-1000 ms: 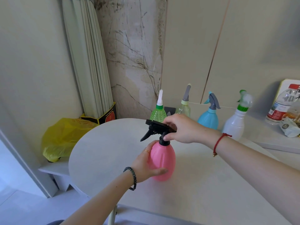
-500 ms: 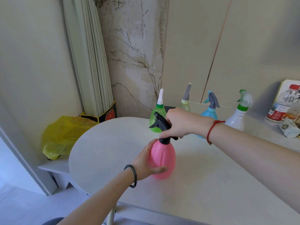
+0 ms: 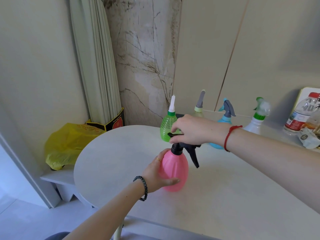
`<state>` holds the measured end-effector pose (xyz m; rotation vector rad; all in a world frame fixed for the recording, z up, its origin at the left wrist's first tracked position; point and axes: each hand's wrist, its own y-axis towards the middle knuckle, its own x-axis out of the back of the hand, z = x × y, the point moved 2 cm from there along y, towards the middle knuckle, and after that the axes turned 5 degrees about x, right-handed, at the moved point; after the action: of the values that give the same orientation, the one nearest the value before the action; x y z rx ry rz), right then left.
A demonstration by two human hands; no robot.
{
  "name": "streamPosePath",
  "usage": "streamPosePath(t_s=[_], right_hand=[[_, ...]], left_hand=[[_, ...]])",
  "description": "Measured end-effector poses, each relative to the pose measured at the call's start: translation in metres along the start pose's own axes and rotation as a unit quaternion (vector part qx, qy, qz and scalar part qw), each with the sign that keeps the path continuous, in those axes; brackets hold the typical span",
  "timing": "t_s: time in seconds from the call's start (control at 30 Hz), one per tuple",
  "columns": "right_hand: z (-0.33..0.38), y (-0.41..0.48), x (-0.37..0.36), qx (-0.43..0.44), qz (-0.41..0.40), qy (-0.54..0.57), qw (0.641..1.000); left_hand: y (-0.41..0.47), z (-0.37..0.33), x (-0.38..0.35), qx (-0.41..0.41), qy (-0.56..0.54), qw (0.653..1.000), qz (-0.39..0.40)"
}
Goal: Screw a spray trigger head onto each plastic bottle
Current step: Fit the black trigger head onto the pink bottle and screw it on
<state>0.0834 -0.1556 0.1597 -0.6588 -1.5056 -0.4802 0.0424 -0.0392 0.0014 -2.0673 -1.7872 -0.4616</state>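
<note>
**Pink bottle clasped, black trigger head gripped on its neck**

The round pale grey table top [image 3: 112, 161] lies under both hands. Well left of the left hand [image 3: 154, 175] slumps a crumpled yellow plastic bag [image 3: 69, 144]. That hand wraps round the belly of the upright pink bulb-shaped plastic bottle [image 3: 174, 170], thumb across its front. Just behind the right hand [image 3: 194, 131] stands a green ribbed plastic bottle [image 3: 167, 127]; a blue spray bottle [image 3: 225, 118] and a white spray bottle [image 3: 252, 123] stand beyond its wrist. The right hand's curled fingers clasp, from above, the black plastic spray trigger head [image 3: 192, 152] on the pink bottle's neck.
</note>
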Motion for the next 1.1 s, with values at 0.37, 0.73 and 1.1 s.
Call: streamPosePath(t_s=[0.37,0.73,1.1], right_hand=[[-0.005,-0.003,0.012,0.034,0.049,-0.088,0.994],[-0.006,-0.007,0.012,0.074,0.061,-0.071,0.993],[-0.009,-0.002,-0.005,-0.041,-0.057,0.193,0.979]], left_hand=[[-0.001,-0.002,0.0,-0.014,0.007,1.0,-0.005],[-0.002,-0.002,0.0,0.002,-0.006,1.0,0.006],[0.001,-0.001,-0.001,0.0,-0.01,1.0,0.002]])
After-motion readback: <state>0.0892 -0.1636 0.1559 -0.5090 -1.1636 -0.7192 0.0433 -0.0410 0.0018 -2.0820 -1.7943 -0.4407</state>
